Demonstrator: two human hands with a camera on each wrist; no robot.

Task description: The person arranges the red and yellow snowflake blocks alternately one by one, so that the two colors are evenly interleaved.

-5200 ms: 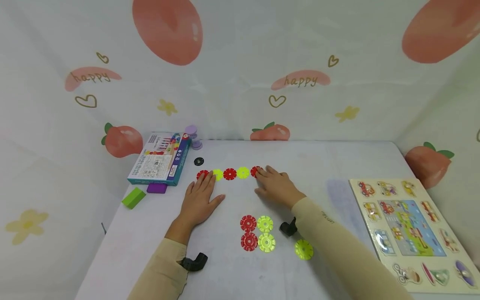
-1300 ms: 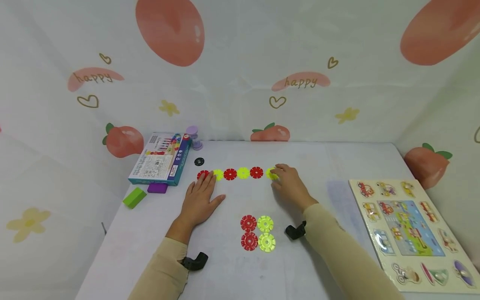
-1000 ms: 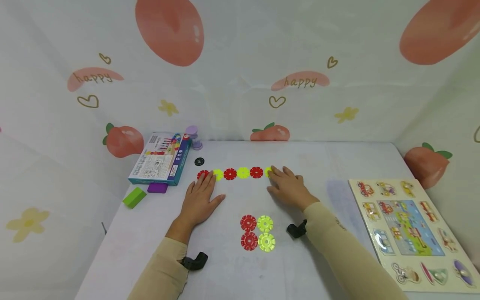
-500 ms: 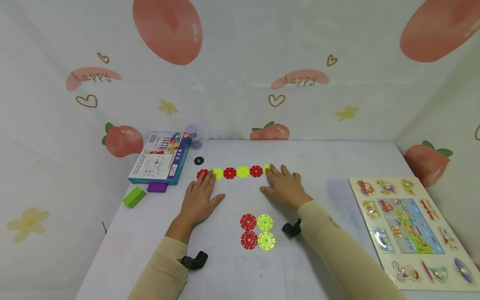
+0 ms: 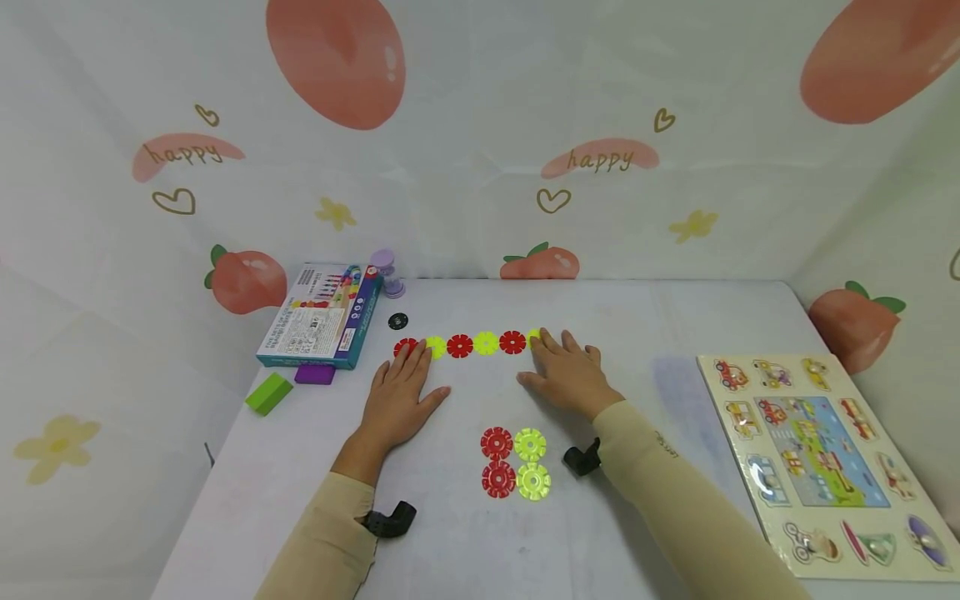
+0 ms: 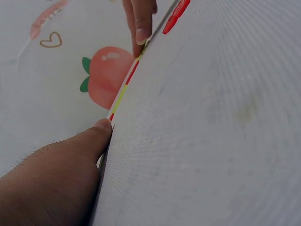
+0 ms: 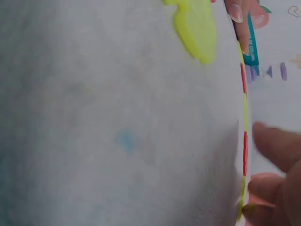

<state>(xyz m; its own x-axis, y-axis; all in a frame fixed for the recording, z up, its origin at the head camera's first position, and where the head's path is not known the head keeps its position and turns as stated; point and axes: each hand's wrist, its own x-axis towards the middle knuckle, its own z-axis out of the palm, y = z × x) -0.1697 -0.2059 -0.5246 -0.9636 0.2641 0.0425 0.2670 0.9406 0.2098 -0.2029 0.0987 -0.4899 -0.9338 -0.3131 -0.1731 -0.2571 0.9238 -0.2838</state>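
Head view: six flat, notched red and yellow-green plastic discs [image 5: 460,346] alternate in a row on the white tabletop [image 5: 637,325]. The left hand [image 5: 397,398] rests — grip slack, fingers straight — on the leftmost two; the right hand [image 5: 568,375], grip likewise slack, touches the rightmost yellow-green disc [image 5: 533,335].

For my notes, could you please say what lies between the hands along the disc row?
The head view shows one red disc, one yellow disc, another red disc, flanked by partly covered yellow discs.
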